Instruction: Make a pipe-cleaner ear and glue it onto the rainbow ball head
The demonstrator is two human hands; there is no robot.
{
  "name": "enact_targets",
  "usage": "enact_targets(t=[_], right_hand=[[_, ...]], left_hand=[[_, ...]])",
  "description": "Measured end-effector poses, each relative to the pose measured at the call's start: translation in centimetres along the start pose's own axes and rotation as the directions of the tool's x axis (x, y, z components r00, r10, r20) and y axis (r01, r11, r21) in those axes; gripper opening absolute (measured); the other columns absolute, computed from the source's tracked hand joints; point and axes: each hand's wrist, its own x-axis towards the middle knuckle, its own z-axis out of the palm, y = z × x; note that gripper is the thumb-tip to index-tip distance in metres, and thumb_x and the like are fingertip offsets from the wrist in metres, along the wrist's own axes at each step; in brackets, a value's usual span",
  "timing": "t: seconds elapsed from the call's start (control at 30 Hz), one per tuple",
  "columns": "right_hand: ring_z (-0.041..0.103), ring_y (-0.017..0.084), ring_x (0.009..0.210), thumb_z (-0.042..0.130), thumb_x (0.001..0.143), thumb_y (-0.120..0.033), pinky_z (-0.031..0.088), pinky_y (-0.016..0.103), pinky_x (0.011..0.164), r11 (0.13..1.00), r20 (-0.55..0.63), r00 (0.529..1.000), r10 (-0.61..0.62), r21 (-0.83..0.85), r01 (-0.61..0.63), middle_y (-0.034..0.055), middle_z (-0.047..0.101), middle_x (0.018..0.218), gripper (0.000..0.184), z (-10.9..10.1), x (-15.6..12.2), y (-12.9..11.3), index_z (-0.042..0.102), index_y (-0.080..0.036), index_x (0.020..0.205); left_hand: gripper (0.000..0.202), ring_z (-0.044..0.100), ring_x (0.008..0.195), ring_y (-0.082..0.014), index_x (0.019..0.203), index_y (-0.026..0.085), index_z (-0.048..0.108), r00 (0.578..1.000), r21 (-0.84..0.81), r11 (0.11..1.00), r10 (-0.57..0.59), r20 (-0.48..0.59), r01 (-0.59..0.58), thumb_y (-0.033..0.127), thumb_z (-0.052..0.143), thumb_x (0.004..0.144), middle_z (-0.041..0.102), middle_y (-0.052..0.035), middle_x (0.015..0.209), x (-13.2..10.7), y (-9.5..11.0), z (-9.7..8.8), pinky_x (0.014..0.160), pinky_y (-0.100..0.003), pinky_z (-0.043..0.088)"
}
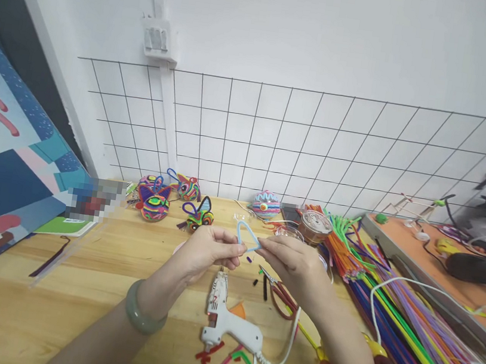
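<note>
A light blue pipe cleaner (243,228), bent into a small pointed loop, is held up between both hands above the table. My left hand (211,247) pinches its lower left part between thumb and fingers. At the right corner of the loop, my right hand (293,255) pinches it with the fingertips. Just below the hands lies a white hot glue gun (232,325), its nozzle pointing away from me. Red-handled scissors (281,299) rest partly under my right hand, beside a short black piece (265,287).
Several colourful striped craft figures (153,205) stand along the wall, with a pink and blue ball (266,204) farther right. Bundles of pipe cleaners (420,339) fill the right side beside an orange board (441,252). The glue gun's white cord (290,345) curls right. A large illustrated panel (10,167) leans at left.
</note>
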Motion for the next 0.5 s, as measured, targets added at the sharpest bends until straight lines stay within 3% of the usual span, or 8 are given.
enact_targets(t=[0.37, 0.5], right_hand=[[0.066, 0.019, 0.071, 0.051, 0.089, -0.022, 0.052, 0.029, 0.063, 1.000, 0.055, 0.998, 0.005, -0.011, -0.004, 0.0110, 0.071, 0.084, 0.020, -0.01, -0.08, 0.10, 0.070, -0.016, 0.093], [0.065, 0.018, 0.070, 0.055, 0.086, -0.025, 0.051, 0.029, 0.063, 0.989, 0.090, 0.990, 0.108, 0.092, -0.117, 0.0077, 0.071, 0.081, 0.017, -0.17, 0.02, -0.01, 0.070, -0.019, 0.092]], left_hand=[[0.021, 0.056, 0.048, -0.0083, 0.066, 0.010, 0.070, 0.999, 0.066, 0.997, 0.025, 0.034, -0.027, 0.028, 0.078, 0.059, 0.062, -0.0020, 0.053, -0.07, -0.12, -0.12, 0.052, -0.020, 0.046], [0.022, 0.055, 0.047, -0.0089, 0.067, 0.010, 0.070, 0.999, 0.095, 0.995, 0.034, 0.041, -0.038, 0.029, 0.077, 0.059, 0.061, -0.0018, 0.052, -0.16, -0.01, -0.15, 0.051, -0.021, 0.046]])
